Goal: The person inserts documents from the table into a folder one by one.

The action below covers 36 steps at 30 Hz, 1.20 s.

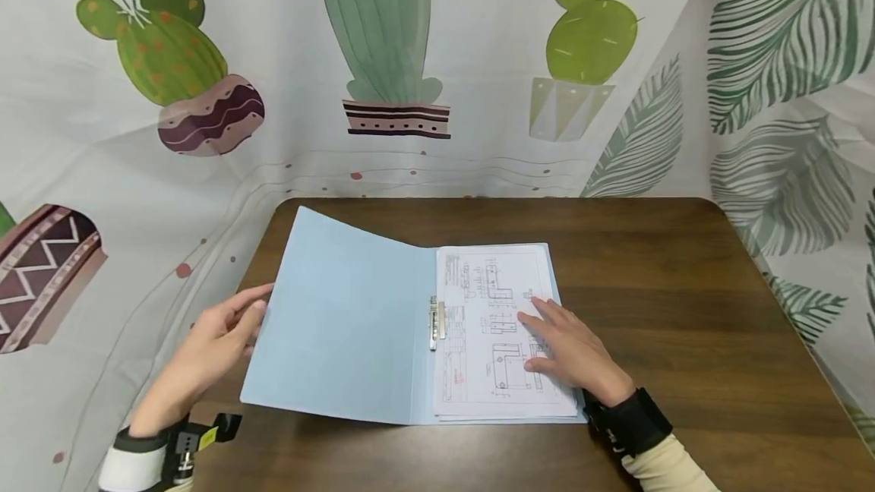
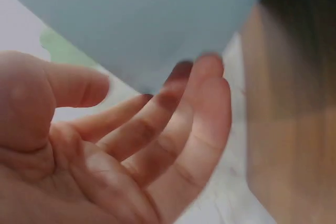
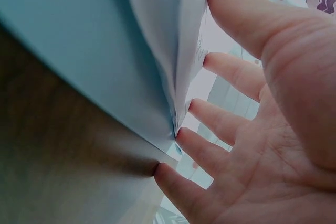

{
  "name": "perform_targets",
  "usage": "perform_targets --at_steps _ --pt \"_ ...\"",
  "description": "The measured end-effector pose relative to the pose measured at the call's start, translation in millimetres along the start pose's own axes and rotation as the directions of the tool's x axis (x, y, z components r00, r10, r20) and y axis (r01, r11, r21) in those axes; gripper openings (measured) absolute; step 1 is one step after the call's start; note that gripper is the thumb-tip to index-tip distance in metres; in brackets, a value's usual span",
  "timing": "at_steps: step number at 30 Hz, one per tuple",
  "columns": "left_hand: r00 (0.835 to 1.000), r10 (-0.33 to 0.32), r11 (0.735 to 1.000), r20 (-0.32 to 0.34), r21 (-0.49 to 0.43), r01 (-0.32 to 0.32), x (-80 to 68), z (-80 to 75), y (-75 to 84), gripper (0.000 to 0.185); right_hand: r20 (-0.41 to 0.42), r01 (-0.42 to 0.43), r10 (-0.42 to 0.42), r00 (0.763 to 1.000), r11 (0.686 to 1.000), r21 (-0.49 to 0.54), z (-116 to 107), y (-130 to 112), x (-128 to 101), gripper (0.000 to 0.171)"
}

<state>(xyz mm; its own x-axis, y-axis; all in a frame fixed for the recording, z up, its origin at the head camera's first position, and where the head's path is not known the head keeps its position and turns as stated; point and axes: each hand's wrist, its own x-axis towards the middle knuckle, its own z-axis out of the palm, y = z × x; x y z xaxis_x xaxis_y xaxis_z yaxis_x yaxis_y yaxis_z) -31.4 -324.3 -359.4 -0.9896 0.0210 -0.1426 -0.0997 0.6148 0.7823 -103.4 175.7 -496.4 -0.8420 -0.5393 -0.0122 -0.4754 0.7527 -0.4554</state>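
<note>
A light blue folder [image 1: 342,317] lies open on the table, its left cover raised off the wood. On its right side rests a stack of papers [image 1: 472,386] printed with technical drawings, next to a metal clip [image 1: 437,323] at the spine. My left hand [image 1: 215,340] is at the cover's outer edge. In the left wrist view, its loosely bent fingers [image 2: 181,135] reach the cover's corner, and the thumb stands apart from it. My right hand [image 1: 574,344] has its fingers spread over the papers, fingertips touching the top sheet near the right edge.
The dark brown wooden table [image 1: 683,325] extends behind and to the right of the folder. A white cloth [image 1: 478,165] printed with cacti and leaves hangs behind the table and along both sides.
</note>
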Motion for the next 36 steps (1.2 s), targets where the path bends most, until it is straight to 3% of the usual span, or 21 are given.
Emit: perform_targets --at_steps 2,4,8,13,18,22,25,31,36 --pt "0.995 0.093 0.995 -0.032 -0.027 -0.094 2.5 9.0 14.0 0.05 -0.001 -0.001 0.001 1.0 1.0 -0.003 -1 1 0 0.078" --pt "0.978 0.195 0.978 -0.073 -0.056 -0.199 8.9 22.2 26.1 0.046 -0.002 -0.006 0.006 1.0 1.0 -0.006 0 2 0 0.078" --pt "0.925 0.356 0.924 -0.135 -0.096 -0.369 32.4 58.0 44.8 0.042 -0.002 -0.025 0.025 1.0 1.0 -0.014 0 2 0 0.079" --pt "0.865 0.48 0.861 -0.146 -0.112 -0.496 63.4 110.8 62.8 0.054 0.008 -0.031 0.031 0.999 0.999 -0.021 2 1 1 0.08" --pt "0.836 0.538 0.839 -0.107 -0.022 -0.543 91.4 158.6 71.9 0.061 -0.003 -0.006 0.006 1.0 1.0 -0.018 5 1 -1 0.079" --pt "0.837 0.548 0.834 -0.019 0.089 -0.544 116.5 193.5 67.4 0.064 -0.055 0.055 -0.056 0.997 0.998 -0.024 5 3 -4 0.069" --pt "0.838 0.541 0.821 0.073 0.166 -0.545 129.3 213.4 59.9 0.064 -0.106 0.085 -0.079 0.991 0.995 0.046 3 4 -8 0.059" --pt "0.818 0.544 0.767 0.186 0.284 -0.575 136.7 233.9 45.9 0.063 -0.136 0.094 -0.061 0.989 0.964 0.249 3 6 -15 0.054" --pt "0.806 0.552 0.734 0.213 0.336 -0.591 137.2 240.4 40.6 0.06 -0.131 0.09 -0.057 0.99 0.961 0.261 5 9 -14 0.055"
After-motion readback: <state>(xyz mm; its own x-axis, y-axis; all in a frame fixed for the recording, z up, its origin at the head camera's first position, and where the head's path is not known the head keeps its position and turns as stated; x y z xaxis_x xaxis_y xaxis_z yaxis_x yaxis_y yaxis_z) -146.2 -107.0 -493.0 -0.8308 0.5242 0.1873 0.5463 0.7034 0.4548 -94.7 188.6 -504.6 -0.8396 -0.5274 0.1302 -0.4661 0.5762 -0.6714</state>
